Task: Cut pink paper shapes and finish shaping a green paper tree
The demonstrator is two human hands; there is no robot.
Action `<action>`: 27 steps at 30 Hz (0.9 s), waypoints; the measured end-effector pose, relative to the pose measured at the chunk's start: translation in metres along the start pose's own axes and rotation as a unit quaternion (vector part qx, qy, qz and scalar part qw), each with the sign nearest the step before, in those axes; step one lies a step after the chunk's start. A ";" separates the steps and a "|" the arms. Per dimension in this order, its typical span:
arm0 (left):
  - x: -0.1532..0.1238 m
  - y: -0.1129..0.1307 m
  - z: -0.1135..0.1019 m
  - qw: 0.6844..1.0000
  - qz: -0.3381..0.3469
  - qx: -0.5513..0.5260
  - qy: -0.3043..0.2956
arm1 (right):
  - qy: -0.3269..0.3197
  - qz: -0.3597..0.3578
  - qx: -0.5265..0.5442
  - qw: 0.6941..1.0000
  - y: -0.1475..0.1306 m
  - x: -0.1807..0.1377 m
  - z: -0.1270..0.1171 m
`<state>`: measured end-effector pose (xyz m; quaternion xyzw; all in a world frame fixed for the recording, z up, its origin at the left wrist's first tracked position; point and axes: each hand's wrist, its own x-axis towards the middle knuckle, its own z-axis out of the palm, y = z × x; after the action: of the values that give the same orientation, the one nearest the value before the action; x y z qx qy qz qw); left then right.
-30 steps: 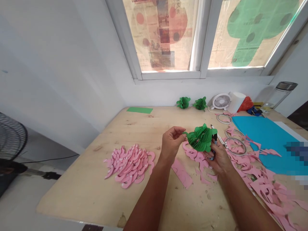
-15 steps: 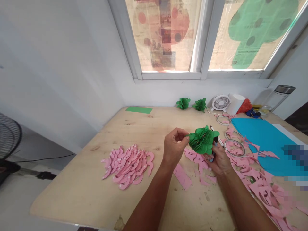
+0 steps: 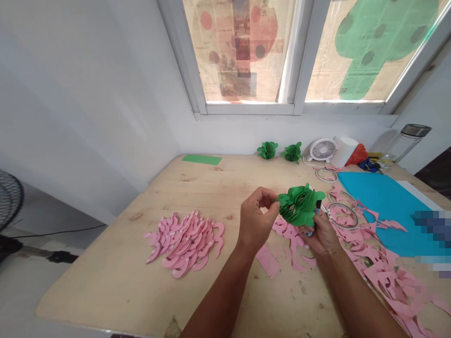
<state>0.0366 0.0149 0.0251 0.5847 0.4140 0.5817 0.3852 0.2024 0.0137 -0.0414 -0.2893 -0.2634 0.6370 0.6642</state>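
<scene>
A green folded-paper ornament [image 3: 299,206] with many fanned layers is held up over the table between both hands. My left hand [image 3: 258,216] pinches the ornament's left edge between thumb and fingertips. From the lower right, my right hand [image 3: 322,234] grips its other side; most of those fingers are hidden behind the paper. Something black and light blue shows beside the right fingers, too covered to name. Beneath the ornament lie pink paper cutouts [image 3: 294,241] and a pink paper strip [image 3: 268,263]. To the left is a heap of curved pink paper pieces [image 3: 190,244].
Two similar green ornaments [image 3: 268,150] stand by the wall, near a small white fan [image 3: 323,149]. A green strip [image 3: 202,159] lies at the back left. Pink scraps [image 3: 391,277], rings [image 3: 343,216] and blue sheets [image 3: 398,206] cover the right side. A glass bottle [image 3: 405,146] stands behind.
The green ornament has shifted slightly right and turned a little, its layers fanned differently. Both hands keep their hold. The whole view has moved slightly.
</scene>
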 end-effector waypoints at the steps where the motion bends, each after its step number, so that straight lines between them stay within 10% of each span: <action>1: 0.000 0.000 0.000 1.000 0.005 0.003 0.003 | -0.003 -0.001 -0.003 1.000 0.000 0.000 0.000; 27: -0.003 0.001 0.008 0.994 0.068 0.081 0.037 | -0.024 -0.010 -0.018 0.999 0.002 0.000 0.001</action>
<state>0.0444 0.0117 0.0249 0.6190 0.4328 0.5924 0.2803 0.2000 0.0134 -0.0424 -0.2828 -0.2937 0.6322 0.6588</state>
